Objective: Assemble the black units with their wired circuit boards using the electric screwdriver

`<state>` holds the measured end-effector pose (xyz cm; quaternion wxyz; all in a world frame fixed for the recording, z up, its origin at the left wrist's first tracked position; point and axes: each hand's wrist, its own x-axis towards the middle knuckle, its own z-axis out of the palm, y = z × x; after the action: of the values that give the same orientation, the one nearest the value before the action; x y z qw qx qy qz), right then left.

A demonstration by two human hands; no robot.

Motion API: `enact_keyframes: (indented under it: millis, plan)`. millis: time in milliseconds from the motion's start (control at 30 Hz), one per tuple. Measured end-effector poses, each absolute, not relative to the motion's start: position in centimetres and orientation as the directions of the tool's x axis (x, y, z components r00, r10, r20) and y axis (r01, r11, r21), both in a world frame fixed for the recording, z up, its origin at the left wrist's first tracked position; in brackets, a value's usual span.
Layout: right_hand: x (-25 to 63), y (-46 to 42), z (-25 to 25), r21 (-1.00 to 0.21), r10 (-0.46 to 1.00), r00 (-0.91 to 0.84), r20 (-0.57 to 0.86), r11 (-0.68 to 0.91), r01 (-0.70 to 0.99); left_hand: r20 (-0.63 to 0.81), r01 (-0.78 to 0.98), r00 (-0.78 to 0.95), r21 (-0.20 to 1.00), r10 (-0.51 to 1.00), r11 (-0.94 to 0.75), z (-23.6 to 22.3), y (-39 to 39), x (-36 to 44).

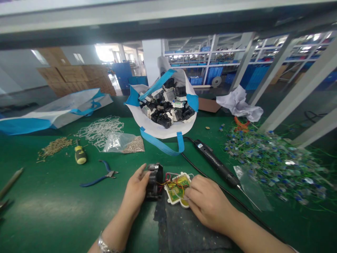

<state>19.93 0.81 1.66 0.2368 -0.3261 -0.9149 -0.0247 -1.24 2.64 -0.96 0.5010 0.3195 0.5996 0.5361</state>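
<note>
My left hand [136, 189] is closed round a black plastic housing [155, 181] that stands on its side on the bench. Red, yellow and dark wires [168, 182] run from it to a green circuit board [177, 188] set in a white-rimmed cover [170, 200]. At the cover's right edge, my right hand [206, 200] has its fingers pinched together on what looks like a thin white loop [179, 198], which lies over the board. The fingertips are partly hidden. Under the cover and my right hand is a dark mat [189, 225].
A white-and-blue bag [165, 131] full of black-and-white units stands behind. A black electric screwdriver [217, 163] and a heap of green-wired parts [279, 165] lie right. Left are blue pliers [101, 175], a yellow screwdriver [80, 154], screws [55, 147] and white loops [102, 130].
</note>
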Motion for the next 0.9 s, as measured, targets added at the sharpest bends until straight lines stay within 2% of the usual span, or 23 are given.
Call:
enact_keyframes:
  millis: [33,100,167,200,233,333,400,733,900]
  plan:
    - [19.9,0.7,1.6,-0.110,0.582,-0.679,0.447,0.789,0.604,-0.164,-0.028,-0.352,0.986,0.921,0.164,-1.0,2.4,-1.3]
    - [19.9,0.7,1.4,-0.117,0.581,-0.681,0.446,0.792,0.599,0.184,0.316,-0.387,0.947,0.903,-0.058,-0.7,1.6,-1.3]
    - [19.8,0.7,1.3,-0.131,0.576,-0.685,0.447,0.799,0.586,0.537,0.588,-0.209,0.737,0.817,-0.334,-0.2,0.5,-0.8]
    - [19.8,0.6,1.3,-0.139,0.569,-0.688,0.450,0.806,0.575,0.635,0.637,-0.061,0.619,0.770,-0.460,0.0,-0.1,-0.4]
    - [19.8,0.6,1.2,-0.149,0.563,-0.691,0.454,0.812,0.564,0.675,0.641,0.084,0.526,0.733,-0.559,0.3,-0.7,0.1]
    - [19.6,0.5,1.1,-0.171,0.549,-0.689,0.473,0.824,0.540,0.606,0.592,0.406,0.395,0.684,-0.702,0.7,-1.7,1.6]
    - [19.6,0.5,1.1,-0.179,0.551,-0.680,0.484,0.823,0.539,0.555,0.602,0.479,0.356,0.680,-0.715,0.8,-1.8,2.2]
    - [19.8,0.5,1.1,-0.159,0.530,-0.706,0.470,0.837,0.523,0.526,0.749,0.403,0.282,0.749,-0.600,1.1,-0.9,-0.1]
    - [19.6,0.5,1.3,-0.144,0.473,-0.722,0.504,0.871,0.470,0.476,0.774,0.502,0.127,0.722,-0.621,0.6,-1.1,0.7]
